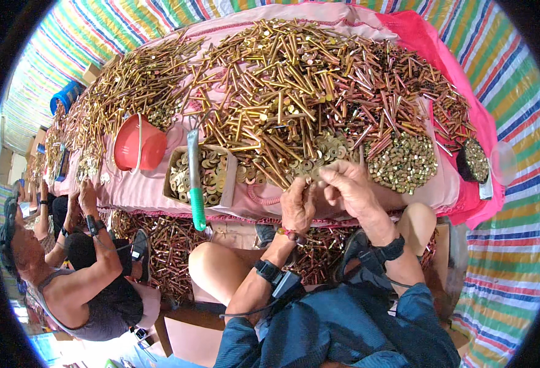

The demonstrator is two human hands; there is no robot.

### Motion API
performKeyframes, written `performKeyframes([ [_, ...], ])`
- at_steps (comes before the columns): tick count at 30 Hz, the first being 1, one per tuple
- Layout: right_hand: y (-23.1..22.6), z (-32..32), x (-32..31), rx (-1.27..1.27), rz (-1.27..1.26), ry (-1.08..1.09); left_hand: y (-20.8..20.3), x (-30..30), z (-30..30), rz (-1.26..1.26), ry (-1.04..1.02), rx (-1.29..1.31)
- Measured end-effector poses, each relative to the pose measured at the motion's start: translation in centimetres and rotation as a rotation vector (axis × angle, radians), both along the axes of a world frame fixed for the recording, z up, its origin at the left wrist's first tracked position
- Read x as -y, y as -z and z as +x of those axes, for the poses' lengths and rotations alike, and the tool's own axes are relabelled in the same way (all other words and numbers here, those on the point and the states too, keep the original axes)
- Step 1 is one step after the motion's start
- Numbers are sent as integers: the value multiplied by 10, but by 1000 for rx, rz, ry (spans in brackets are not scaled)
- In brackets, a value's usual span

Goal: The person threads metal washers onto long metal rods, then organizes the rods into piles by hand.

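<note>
My left hand (298,205) is closed in a pinch at the near edge of the cloth-covered table, its fingertips pointing up. What it pinches is too small to make out. Close beside it on the right, my right hand (354,187) has its thumb and forefinger brought together, the other fingers curled; anything between them is hidden. Just beyond both hands lie loose flat washers (334,147) and a large heap of brassy bolts (282,92). To the right of my right hand is a pile of small nuts (403,164).
A cardboard box of washers (227,181) stands left of my hands, with a green-handled metal tool (196,199) across it. Farther left is a red bucket (147,147). A black container of nuts (473,161) sits at right. Another person (83,288) works at left. More bolts (172,251) lie below.
</note>
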State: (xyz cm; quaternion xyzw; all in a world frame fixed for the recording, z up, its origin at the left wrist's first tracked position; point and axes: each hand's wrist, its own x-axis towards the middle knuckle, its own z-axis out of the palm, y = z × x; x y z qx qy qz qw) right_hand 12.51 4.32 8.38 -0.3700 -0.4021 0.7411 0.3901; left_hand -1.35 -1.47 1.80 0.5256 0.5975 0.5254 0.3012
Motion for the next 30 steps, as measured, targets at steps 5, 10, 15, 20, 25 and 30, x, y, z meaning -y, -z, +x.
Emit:
performKeyframes([
  [5,2,-11,2,243,124,-10,8,-4,2,166,34,29],
  [10,5,-8,2,276,141,-20,13,-6,2,155,71,28],
  [15,-2,8,-13,677,398,49,8,-7,-1,84,87,-34],
  [20,-10,55,-73,1292,627,306,4,-5,-2,88,49,-77],
  [25,-5,67,-97,1535,679,280,16,-7,2,125,11,-123],
  [30,-5,62,-100,1524,641,298,21,-11,6,235,-2,-51],
])
